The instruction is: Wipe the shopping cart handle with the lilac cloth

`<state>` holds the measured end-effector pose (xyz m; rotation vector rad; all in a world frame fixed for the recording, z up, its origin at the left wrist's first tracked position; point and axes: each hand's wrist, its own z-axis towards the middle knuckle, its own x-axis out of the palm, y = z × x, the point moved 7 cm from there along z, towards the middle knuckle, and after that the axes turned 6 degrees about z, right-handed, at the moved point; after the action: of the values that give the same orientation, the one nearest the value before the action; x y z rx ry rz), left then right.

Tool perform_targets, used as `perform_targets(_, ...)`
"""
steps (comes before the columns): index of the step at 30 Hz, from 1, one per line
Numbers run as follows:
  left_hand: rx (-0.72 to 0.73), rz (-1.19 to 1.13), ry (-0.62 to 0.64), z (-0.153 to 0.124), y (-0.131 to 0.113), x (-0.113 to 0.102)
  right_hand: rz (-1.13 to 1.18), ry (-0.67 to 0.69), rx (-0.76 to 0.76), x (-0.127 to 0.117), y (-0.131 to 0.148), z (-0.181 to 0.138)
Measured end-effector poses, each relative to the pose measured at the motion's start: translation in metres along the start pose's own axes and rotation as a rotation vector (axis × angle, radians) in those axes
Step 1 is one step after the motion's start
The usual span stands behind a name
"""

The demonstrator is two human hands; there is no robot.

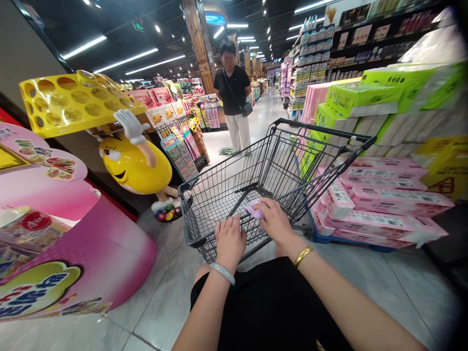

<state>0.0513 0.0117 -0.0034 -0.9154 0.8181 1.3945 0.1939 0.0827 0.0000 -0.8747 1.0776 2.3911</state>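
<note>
A dark grey wire shopping cart [193, 242] stands right in front of me, with bare mesh visible inside its basket. My left hand [230, 240] lies over the cart's near rim, its fingers curled onto the bar. In my right hand [274, 220] is a crumpled light-purple cloth [255, 208], pressed against the same rim a little to the right. The fingertips of that hand are partly hidden by the cloth and the hand itself.
On the left are a pink display stand [124, 253] and a yellow candy-character figure [141, 163] under a yellow tray. Green packs [361, 97] and pink packs [387, 195] are stacked at the right, beside the cart. A person [234, 92] stands beyond it in the aisle.
</note>
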Motion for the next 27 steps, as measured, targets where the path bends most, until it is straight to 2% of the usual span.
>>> perform_targets(2, -0.020, 0.006, -0.006, -0.002, 0.005, -0.002, 0.001, -0.006, -0.021, 0.004, 0.010, -0.003)
perform_targets(4, -0.025, 0.008, -0.012, -0.003, 0.009, -0.003, 0.002, 0.045, -0.060, 0.005, 0.014, -0.005)
perform_targets(7, -0.008, -0.015, 0.002, -0.004, 0.018, -0.003, -0.014, 0.066, -0.038, -0.014, -0.007, -0.004)
perform_targets(11, 0.000, -0.037, 0.033, -0.001, 0.032, -0.003, -0.036, -0.070, 0.076, -0.043, -0.038, -0.005)
perform_targets(13, -0.021, -0.012, 0.048, 0.002, 0.035, -0.003, -0.036, -0.110, 0.096, -0.039, -0.030, -0.008)
perform_targets(15, -0.066, 0.036, 0.044, 0.004, 0.035, -0.004, -0.023, -0.083, 0.054, -0.025, -0.009, -0.010)
perform_targets(18, -0.097, 0.069, -0.027, 0.005, 0.024, -0.010, 0.010, 0.021, -0.050, -0.005, 0.019, -0.012)
perform_targets(20, -0.072, 0.044, -0.082, 0.006, 0.010, -0.012, 0.032, 0.048, -0.052, -0.005, 0.020, -0.013)
perform_targets(22, -0.026, -0.002, -0.097, 0.008, -0.007, -0.010, 0.052, 0.006, -0.002, -0.013, 0.010, -0.014)
perform_targets(25, 0.063, -0.074, -0.066, 0.014, -0.038, -0.002, 0.049, -0.163, 0.093, -0.028, -0.003, -0.019)
perform_targets(27, 0.089, -0.094, -0.046, 0.017, -0.052, 0.002, 0.035, -0.195, 0.083, -0.030, -0.002, -0.022)
